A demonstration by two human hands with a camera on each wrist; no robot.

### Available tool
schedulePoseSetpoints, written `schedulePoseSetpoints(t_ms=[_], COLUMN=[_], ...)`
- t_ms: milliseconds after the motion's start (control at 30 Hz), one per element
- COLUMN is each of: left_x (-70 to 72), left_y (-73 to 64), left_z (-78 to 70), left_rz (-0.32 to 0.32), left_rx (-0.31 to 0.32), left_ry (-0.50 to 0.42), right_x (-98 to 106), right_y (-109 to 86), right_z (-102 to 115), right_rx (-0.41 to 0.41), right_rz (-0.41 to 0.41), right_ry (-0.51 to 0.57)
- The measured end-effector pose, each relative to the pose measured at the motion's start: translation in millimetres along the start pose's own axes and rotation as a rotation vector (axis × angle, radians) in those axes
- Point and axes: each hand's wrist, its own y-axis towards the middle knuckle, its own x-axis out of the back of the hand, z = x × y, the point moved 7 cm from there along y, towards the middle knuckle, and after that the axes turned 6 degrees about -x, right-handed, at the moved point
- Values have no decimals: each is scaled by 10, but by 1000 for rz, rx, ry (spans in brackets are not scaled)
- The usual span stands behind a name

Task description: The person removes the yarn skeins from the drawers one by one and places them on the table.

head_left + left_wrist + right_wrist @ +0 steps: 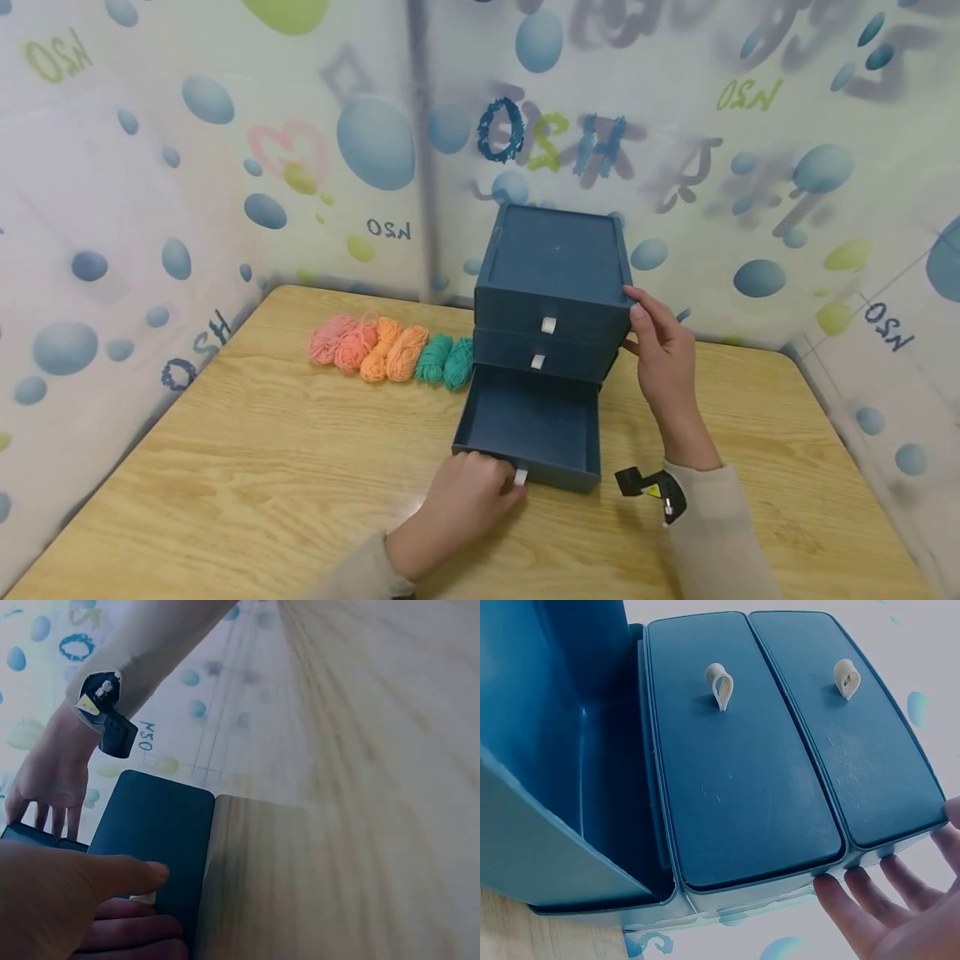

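A dark blue three-drawer box [558,250] stands on the table, its bottom drawer [562,477] pulled out towards me. At the front wall of that drawer, my left hand [472,497] grips with curled fingers, beside the white pull tab [521,476]. My right hand [663,358] rests against the right side of the box near its upper front corner. In the right wrist view its fingers [847,904] lie fairly straight along the side wall. The middle drawer [742,780] and top drawer [862,750] are closed, each with a white loop.
Balls of yarn lie in a row left of the box: pink yarn [332,340], orange yarn [405,353] and green yarn [459,364]. The wooden table [262,467] extends to both sides. A patterned wall covering [300,208] rises behind it.
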Motion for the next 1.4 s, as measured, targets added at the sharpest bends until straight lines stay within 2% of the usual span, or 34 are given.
schedulePoseSetpoints(t_ms=[200, 533, 800, 967, 1233, 1400], left_x=[-75, -123, -203, -217, -257, -311], left_y=[77, 189, 318, 401, 511, 582], left_z=[62, 94, 209, 251, 322, 397], left_rz=[10, -41, -81, -120, -129, -154], left_rx=[14, 32, 79, 84, 105, 122], left_ry=[-17, -30, -46, -63, -105, -91], right_x=[-1, 7, 7, 6, 4, 1], right_y=[-3, -8, 0, 4, 13, 8], right_z=[-7, -5, -9, -18, -34, -29], right_rx=[0, -2, 0, -2, -10, -1], right_rz=[-1, 2, 5, 13, 12, 16], right_ry=[-17, -21, -6, 14, 43, 55])
